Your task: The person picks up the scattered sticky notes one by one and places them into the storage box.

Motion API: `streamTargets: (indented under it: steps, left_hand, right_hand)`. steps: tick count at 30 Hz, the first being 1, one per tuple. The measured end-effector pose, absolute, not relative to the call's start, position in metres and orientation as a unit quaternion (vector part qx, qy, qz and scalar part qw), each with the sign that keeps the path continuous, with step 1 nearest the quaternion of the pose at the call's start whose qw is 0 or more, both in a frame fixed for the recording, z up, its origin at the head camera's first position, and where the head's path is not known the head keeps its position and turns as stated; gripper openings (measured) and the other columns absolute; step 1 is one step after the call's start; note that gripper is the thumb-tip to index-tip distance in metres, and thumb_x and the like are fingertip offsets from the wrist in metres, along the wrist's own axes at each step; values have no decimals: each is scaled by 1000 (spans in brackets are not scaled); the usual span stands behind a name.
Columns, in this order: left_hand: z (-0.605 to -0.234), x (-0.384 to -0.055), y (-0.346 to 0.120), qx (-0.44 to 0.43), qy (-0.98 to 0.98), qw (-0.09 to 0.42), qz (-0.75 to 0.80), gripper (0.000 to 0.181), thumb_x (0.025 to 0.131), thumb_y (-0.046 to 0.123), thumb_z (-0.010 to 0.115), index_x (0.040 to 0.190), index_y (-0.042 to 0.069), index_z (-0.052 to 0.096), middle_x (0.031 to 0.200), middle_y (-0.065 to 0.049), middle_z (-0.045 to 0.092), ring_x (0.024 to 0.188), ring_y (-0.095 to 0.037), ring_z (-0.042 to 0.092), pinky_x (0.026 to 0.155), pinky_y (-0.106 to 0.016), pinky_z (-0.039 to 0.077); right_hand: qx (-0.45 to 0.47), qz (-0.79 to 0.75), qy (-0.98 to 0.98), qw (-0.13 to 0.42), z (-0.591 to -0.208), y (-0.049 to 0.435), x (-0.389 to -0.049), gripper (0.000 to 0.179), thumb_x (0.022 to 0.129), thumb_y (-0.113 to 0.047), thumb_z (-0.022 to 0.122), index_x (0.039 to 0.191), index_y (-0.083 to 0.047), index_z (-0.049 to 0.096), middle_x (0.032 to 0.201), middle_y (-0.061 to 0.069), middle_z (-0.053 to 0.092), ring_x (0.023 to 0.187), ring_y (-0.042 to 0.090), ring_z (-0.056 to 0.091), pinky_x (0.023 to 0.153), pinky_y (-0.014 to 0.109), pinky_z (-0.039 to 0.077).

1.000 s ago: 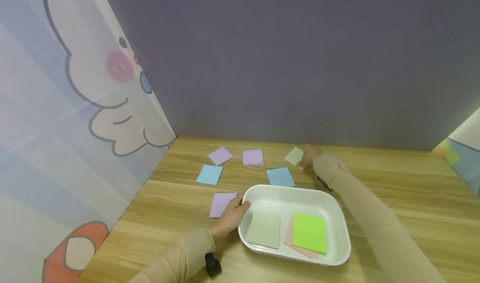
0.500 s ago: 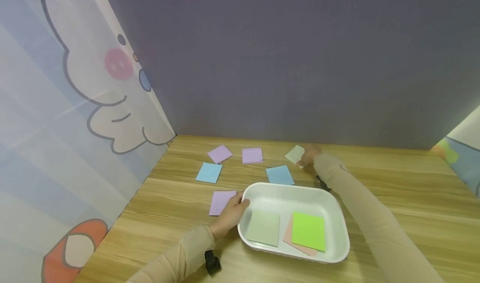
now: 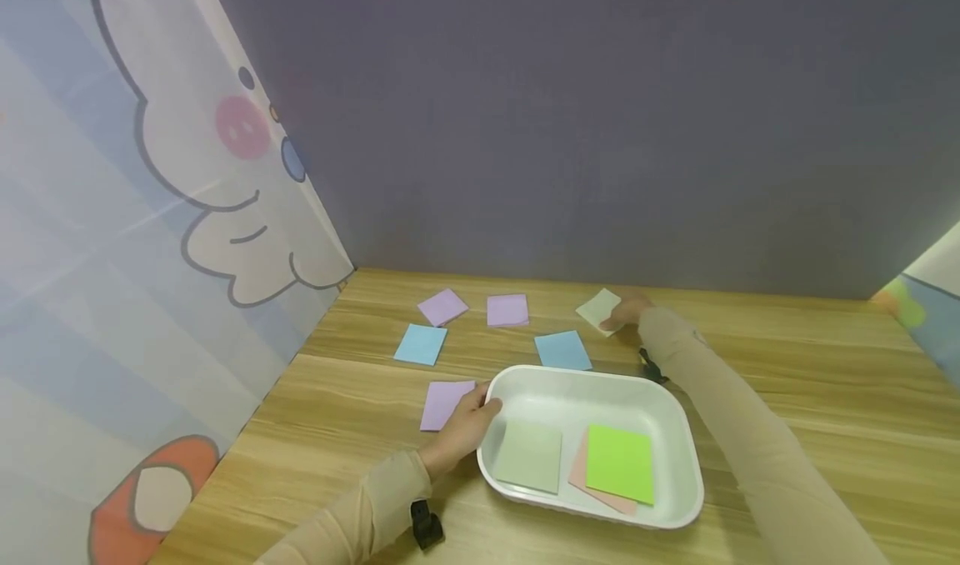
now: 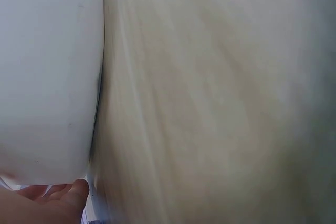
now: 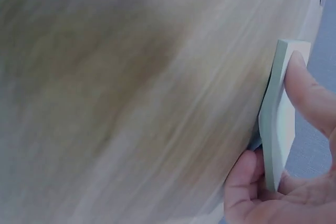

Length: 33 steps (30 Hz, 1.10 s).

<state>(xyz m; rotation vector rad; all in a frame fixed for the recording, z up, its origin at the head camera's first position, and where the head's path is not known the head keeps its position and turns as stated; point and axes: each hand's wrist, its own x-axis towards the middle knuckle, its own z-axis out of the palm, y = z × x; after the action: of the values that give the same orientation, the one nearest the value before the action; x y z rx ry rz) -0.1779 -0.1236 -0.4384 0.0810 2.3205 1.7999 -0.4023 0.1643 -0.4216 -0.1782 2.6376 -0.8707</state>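
Observation:
My left hand (image 3: 465,426) grips the left end of a white plastic tray (image 3: 678,432), thumb over the rim; in the left wrist view its fingers reach against the tray's outer wall (image 4: 47,87). A pale green sticky note pad (image 3: 529,457) lies in the tray's left half. To its right, a bright green pad (image 3: 619,465) overlaps a pink pad (image 3: 581,469). At the far side of the table, my right hand (image 3: 626,311) pinches another pale green sticky note pad (image 3: 598,307). The right wrist view shows the thumb on its face and curled fingers at its lower edge.
Two purple pads, one at the left (image 3: 442,307) and one beside it (image 3: 507,310), lie at the back. A blue pad (image 3: 421,344) lies left, another blue pad (image 3: 562,351) behind the tray. A purple pad (image 3: 442,402) lies beside my left hand. A grey panel (image 3: 570,132) stands behind the table.
My right hand has shifted slightly right, and the pale green pad has slid a little with it. The left hand and tray hold still; the head view has drifted slightly.

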Motion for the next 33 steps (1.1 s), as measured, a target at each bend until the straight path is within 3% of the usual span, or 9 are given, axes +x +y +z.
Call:
streamTargets:
  steps: [8,12,15,28,33]
  left_hand:
    - [-437,-178,-123,32,785,99,611,44,98,18,37,139,1,36,126,-21,52,108,-29,55,85,-41,52]
    - [-439,-178,-123,29,787,99,609,44,98,17,37,138,-1,35,126,-22,51,109,-30,55,86,-41,52]
    - [-439,-178,-123,27,786,101,609,45,98,17,38,138,-1,35,126,-22,52,109,-30,55,86,-40,52]
    - [-442,-180,-123,28,785,100,611,44,98,17,36,138,-1,35,127,-23,51,111,-32,54,87,-43,51]
    - [-442,-180,-122,26,788,100,607,44,98,17,37,138,0,36,128,-22,51,110,-30,54,86,-41,52]
  right_hand:
    - [-68,-343,928,126,-416,168,-388,73,70,-15,75,127,14,40,109,28,50,94,35,48,93,47,43]
    - [-69,-360,921,131,-422,174,-390,68,74,-11,73,127,15,40,103,24,53,88,30,52,77,35,52]
    - [-64,-391,907,144,-424,178,-391,60,75,-7,72,122,17,43,94,19,57,81,24,55,65,25,52]
    - [-48,-479,857,182,-419,178,-385,43,81,4,60,114,22,40,82,12,54,60,11,58,59,23,55]
    - [-51,-480,858,176,-425,179,-386,49,80,4,62,118,22,38,93,24,54,67,19,61,62,29,57]
